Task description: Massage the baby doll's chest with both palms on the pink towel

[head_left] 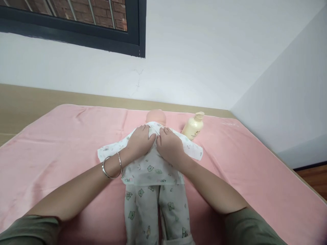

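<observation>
A baby doll [155, 116] lies on its back, its head at the far side and its face out of sight. It wears a white long-sleeved baby top [153, 172] with small green animal prints, sleeves spread to both sides. Matching baby trousers [141, 211] cover the legs, which point towards me. My left hand [140, 141], with bangles on its wrist, is closed on the top just below the neck. Beside it my right hand [170, 145] grips the same area, thumbs almost touching. The fingertips are partly hidden in the cloth.
A pale yellow pump bottle [193, 128] leans tilted on the pink blanket [84, 160], just beyond the doll's sleeve on the right. The blanket covers a wooden surface [33, 98] that meets the white wall [194, 58]. A dark window frame [135, 37] is at upper left.
</observation>
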The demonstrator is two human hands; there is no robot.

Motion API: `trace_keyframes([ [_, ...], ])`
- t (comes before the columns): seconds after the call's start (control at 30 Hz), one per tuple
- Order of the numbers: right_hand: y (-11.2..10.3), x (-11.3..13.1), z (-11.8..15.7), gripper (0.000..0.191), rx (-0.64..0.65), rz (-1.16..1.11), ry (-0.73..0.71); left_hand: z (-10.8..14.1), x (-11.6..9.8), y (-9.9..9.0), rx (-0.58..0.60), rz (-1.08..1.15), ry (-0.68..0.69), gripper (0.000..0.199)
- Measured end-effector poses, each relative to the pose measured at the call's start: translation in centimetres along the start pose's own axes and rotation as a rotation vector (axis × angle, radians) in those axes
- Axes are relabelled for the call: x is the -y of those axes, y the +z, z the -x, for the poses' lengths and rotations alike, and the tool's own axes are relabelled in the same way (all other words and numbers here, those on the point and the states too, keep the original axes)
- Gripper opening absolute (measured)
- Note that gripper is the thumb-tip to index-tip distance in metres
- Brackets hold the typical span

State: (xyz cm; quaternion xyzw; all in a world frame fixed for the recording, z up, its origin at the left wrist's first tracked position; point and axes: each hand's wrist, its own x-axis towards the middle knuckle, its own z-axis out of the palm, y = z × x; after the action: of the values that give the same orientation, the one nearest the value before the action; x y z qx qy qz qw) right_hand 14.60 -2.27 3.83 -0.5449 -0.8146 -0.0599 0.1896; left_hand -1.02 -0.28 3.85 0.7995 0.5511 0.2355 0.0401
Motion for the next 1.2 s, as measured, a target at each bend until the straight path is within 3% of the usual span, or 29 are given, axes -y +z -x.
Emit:
trace_keyframes([
  [0.1,0.2,-1.0,-1.2,0.052,0.053,-0.106,0.096,1.4,-1.1,0.6,-0.083,-0.162,0.163,0.031],
  [0.17,0.3,-1.6,-2.1,0.054,0.084,-0.141,0.113,2.3,-1.9,0.9,-0.119,-0.167,0.181,0.033],
  [0.33,-0.3,-1.4,-2.0,0.057,0.133,-0.101,0.105,2.1,-2.3,0.9,-0.143,-0.045,0.145,0.031],
  [0.47,-1.1,0.3,-0.4,0.054,0.105,-0.021,0.08,0.5,-0.8,1.1,-0.084,0.061,-0.013,0.016],
  [0.57,-1.2,0.9,0.2,0.053,0.059,-0.014,0.052,0.0,-0.1,1.6,-0.102,0.095,-0.103,0.015],
  [0.7,-0.3,0.0,-0.7,0.046,0.054,-0.131,0.058,0.3,0.0,2.4,-0.162,0.091,-0.093,0.026],
  [0.9,1.0,-1.1,-1.5,0.05,-0.021,-0.17,0.067,0.5,0.1,3.0,-0.179,0.108,-0.091,0.041],
  [1.2,1.0,-0.8,-1.4,0.039,-0.013,-0.175,0.054,0.7,-0.2,2.5,-0.191,0.08,-0.066,0.037],
])
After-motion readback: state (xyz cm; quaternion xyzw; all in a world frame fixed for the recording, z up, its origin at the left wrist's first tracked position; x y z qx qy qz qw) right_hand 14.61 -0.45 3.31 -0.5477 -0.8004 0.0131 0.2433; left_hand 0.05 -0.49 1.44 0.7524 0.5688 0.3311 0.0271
